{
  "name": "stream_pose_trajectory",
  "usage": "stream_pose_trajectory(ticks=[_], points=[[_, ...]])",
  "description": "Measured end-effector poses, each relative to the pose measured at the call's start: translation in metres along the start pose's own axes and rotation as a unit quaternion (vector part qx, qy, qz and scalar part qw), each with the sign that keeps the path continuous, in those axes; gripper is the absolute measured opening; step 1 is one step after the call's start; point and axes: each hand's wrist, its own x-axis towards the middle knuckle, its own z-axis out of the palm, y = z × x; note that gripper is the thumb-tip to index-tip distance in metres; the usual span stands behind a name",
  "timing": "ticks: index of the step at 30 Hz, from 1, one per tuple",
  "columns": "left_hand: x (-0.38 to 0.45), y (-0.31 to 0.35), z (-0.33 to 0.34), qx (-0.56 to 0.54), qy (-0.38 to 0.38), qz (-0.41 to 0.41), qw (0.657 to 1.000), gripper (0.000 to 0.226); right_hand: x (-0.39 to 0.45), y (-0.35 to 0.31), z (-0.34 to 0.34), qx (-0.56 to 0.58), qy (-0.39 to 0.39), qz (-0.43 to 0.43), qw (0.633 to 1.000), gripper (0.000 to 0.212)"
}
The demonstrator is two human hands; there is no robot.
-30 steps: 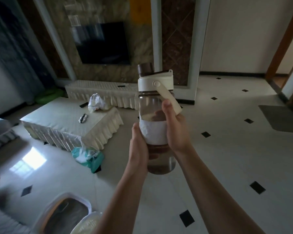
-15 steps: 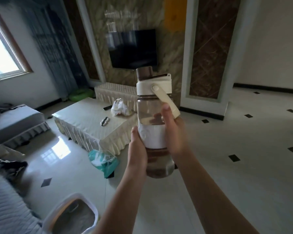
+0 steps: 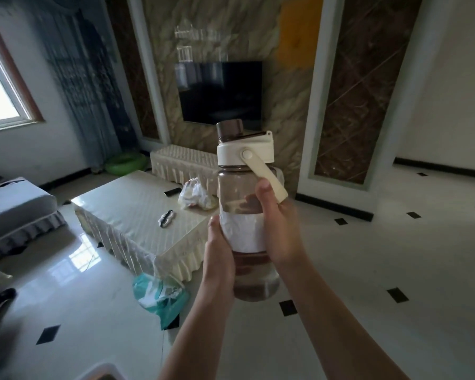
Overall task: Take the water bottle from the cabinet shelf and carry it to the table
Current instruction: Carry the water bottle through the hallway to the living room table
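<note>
Bottle (image 3: 244, 215) upright, held mid-air at frame centre, off the shelf. Left hand (image 3: 220, 259) wraps the lower body, right hand (image 3: 279, 229) wraps the label band; fingers of both curled round it. Desk (image 3: 137, 212) lies at 10 o'clock, apart. Carry step: keep the bottle vertical, grip firm below the lid, aim for bare cloth short of the bag (image 3: 195, 193).

Two bare forearms reach in from the lower edge of the head view, with no sleeve covering either as far as the frame shows. The left hand (image 3: 219, 259) and the right hand (image 3: 279, 226) wear no gloves, and no ring, watch or band shows on the visible fingers and wrists. The thumbnails are short and plain.
</note>
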Motion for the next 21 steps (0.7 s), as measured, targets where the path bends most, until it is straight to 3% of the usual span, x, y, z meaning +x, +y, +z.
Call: stream_pose_trajectory(ticks=[11, 21], points=[[0.104, 0.027, -0.024, 0.017, 0.026, 0.001, 1.0, 0.059, 0.093, 0.045, 0.057, -0.011, 0.0, 0.03, 0.999, 0.075], [0.189, 0.038, -0.043, 0.088, 0.095, 0.009, 0.992, 0.065, 0.176, 0.102, 0.101, 0.006, -0.044, 0.1, 0.994, 0.068]])
